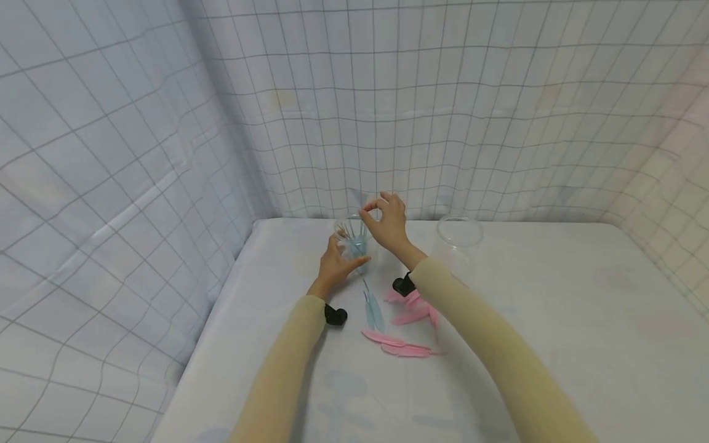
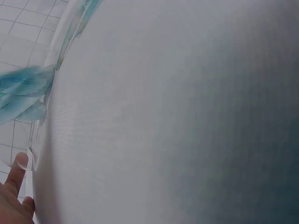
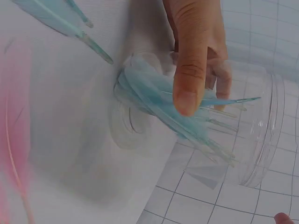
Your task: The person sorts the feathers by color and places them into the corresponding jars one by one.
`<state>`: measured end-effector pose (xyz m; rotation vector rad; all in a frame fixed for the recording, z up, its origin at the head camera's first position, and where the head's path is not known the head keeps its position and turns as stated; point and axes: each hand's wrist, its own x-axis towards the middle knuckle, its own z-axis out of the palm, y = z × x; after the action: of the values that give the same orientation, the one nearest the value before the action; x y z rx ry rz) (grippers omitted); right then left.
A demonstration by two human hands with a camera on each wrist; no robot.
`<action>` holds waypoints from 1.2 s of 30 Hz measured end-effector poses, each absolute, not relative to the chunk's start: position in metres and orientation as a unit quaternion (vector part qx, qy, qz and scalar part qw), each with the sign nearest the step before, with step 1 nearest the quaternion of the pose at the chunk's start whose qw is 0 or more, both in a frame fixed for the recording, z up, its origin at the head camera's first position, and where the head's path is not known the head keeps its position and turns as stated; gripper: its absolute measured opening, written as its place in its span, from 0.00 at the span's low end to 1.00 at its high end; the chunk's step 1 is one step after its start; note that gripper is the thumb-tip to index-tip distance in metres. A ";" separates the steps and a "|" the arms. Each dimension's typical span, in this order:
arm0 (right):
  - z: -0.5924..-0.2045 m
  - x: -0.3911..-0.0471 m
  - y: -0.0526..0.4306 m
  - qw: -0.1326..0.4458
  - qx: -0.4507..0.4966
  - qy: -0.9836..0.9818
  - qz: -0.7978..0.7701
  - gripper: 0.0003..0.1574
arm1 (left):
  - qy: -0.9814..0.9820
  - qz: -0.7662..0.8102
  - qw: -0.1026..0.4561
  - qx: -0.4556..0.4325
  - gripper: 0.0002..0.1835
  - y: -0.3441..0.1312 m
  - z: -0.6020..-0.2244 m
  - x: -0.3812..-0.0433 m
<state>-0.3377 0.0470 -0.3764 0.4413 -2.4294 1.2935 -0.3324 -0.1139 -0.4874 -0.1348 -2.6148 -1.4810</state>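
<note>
My left hand (image 1: pixel 335 264) grips a clear plastic jar (image 3: pixel 259 140) from the side, thumb across its front. Inside the jar stand several light blue feathers (image 3: pixel 161 100), quills toward the mouth. Above the rim is my right hand (image 1: pixel 388 224), its thumb and index finger bent toward each other in a ring. Nothing shows between those fingertips. In the right wrist view only one fingertip (image 3: pixel 282 218) of that hand appears, past the jar's mouth. A few loose blue feathers (image 1: pixel 373 312) lie on the table just in front of the jar.
Pink feathers (image 1: pixel 401 346) lie nearer to me, with another pink cluster (image 1: pixel 414 309) beside my right forearm. A second clear jar (image 1: pixel 460 232) stands to the right at the back. The white table (image 1: pixel 554 307) is bordered by hanging grid-patterned cloth (image 1: pixel 332 92).
</note>
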 end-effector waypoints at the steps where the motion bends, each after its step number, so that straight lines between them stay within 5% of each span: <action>1: -0.378 -0.336 0.049 0.172 0.155 -0.860 0.455 0.13 | -0.868 -0.490 0.065 -0.046 0.49 -0.114 -0.487 -0.332; 7: -0.392 -0.328 0.063 0.151 0.160 -0.866 0.449 0.16 | -0.867 -0.493 0.051 -0.046 0.55 -0.116 -0.488 -0.332; 36: -0.463 -0.288 0.060 -0.016 0.165 -0.972 0.165 0.20 | -0.869 -0.487 0.070 -0.048 0.50 -0.116 -0.488 -0.331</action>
<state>-0.2885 0.0603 -0.4635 0.5246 -3.0861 0.5234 -0.3315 -0.1156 -0.4879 -0.1459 -2.6162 -1.4658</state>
